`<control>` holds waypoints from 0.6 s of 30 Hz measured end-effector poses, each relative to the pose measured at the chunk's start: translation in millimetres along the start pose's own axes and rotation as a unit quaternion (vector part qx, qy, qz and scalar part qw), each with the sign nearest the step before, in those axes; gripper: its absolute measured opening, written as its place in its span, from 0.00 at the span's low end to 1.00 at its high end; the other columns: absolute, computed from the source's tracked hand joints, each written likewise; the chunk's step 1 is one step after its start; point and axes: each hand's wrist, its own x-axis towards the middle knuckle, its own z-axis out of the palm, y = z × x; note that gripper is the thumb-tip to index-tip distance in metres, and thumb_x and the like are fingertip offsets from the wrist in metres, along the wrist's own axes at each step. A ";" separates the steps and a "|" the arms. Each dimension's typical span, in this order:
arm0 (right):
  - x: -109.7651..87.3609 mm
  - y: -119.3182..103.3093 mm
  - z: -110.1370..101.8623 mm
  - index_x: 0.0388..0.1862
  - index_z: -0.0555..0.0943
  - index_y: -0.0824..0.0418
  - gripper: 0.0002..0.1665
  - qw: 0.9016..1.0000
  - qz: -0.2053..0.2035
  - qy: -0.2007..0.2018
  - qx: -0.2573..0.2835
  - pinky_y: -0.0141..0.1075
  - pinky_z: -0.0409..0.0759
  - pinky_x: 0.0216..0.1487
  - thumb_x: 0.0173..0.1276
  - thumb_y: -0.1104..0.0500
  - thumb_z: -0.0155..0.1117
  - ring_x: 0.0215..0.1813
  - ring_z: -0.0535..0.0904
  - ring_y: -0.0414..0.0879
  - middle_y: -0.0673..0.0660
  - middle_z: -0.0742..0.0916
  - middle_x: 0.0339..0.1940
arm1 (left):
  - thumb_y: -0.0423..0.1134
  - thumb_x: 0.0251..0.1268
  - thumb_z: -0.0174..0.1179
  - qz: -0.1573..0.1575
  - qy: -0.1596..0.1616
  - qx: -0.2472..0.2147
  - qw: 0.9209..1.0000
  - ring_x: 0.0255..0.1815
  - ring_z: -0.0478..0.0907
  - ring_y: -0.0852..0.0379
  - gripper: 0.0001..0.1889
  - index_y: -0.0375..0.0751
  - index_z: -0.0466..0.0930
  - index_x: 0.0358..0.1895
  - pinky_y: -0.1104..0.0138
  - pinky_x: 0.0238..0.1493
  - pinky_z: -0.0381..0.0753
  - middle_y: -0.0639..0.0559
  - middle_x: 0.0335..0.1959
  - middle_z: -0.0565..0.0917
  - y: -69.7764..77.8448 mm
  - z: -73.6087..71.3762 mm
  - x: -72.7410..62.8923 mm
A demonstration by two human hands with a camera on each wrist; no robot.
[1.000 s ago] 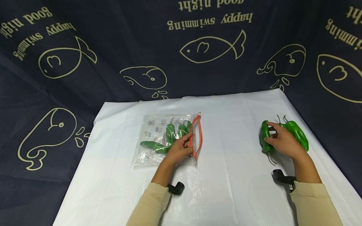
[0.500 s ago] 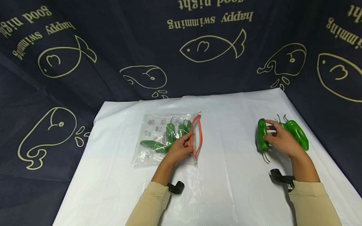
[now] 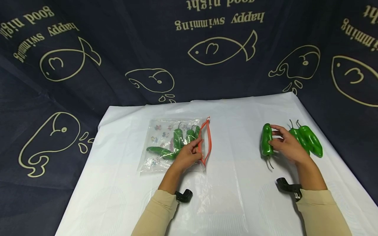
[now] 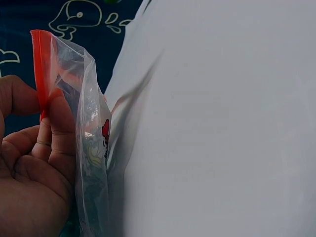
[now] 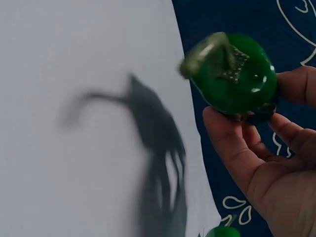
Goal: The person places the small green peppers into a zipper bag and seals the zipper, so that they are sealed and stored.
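Note:
A clear zip bag (image 3: 152, 131) with a red zipper edge (image 3: 210, 141) lies on the table, several green peppers (image 3: 178, 137) inside it. My left hand (image 3: 187, 157) pinches the bag's open edge; the left wrist view has the thumb and fingers (image 4: 61, 118) on the red strip (image 4: 42, 64). Over the right part of the table, my right hand (image 3: 287, 144) grips a green pepper (image 3: 267, 139) between thumb and fingers, its stem pointing down toward me. The right wrist view meets this pepper (image 5: 242, 79) stem end first, off the table, with its shadow below.
Two more green peppers (image 3: 310, 141) lie side by side near the table's right edge, just beyond my right hand. A white cloth (image 3: 230, 196) covers the table. Behind it hangs a dark curtain (image 3: 118, 42) printed with fish and whales.
My right hand has carried the green pepper left, away from the two peppers at the right edge. The left hand and the bag have stayed put.

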 end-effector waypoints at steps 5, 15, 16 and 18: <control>2.7 -2.4 6.7 0.75 0.56 0.67 0.38 0.999 0.006 0.008 0.031 0.30 0.80 0.35 0.68 0.74 0.56 0.41 0.77 0.38 0.60 0.69 0.54 | 0.19 0.56 0.53 -0.002 0.002 0.002 1.000 0.26 0.70 0.61 0.39 0.27 0.55 0.75 0.71 0.26 0.69 0.48 0.27 0.76 0.6 0.0 -0.1; 6.7 -2.6 19.2 0.75 0.53 0.70 0.39 0.997 0.016 -0.004 0.069 0.32 0.82 0.39 0.67 0.77 0.54 0.44 0.76 0.37 0.62 0.68 0.55 | 0.19 0.56 0.53 -0.003 0.001 0.005 1.000 0.26 0.70 0.62 0.39 0.27 0.55 0.75 0.71 0.26 0.70 0.49 0.27 0.76 0.8 0.1 0.1; 7.2 -2.7 20.4 0.75 0.53 0.70 0.39 0.997 0.016 -0.005 0.073 0.32 0.82 0.39 0.67 0.77 0.55 0.44 0.76 0.37 0.62 0.67 0.56 | 0.19 0.56 0.53 -0.002 0.001 0.005 1.000 0.26 0.70 0.62 0.39 0.27 0.55 0.75 0.71 0.26 0.70 0.49 0.27 0.76 0.8 0.1 0.1; 8.4 -2.0 22.5 0.75 0.53 0.69 0.39 0.996 0.017 -0.007 0.085 0.33 0.82 0.39 0.67 0.77 0.55 0.44 0.77 0.39 0.62 0.67 0.56 | 0.19 0.56 0.53 -0.002 0.002 0.006 1.000 0.26 0.70 0.62 0.39 0.26 0.55 0.75 0.71 0.26 0.70 0.49 0.27 0.76 1.0 0.2 0.2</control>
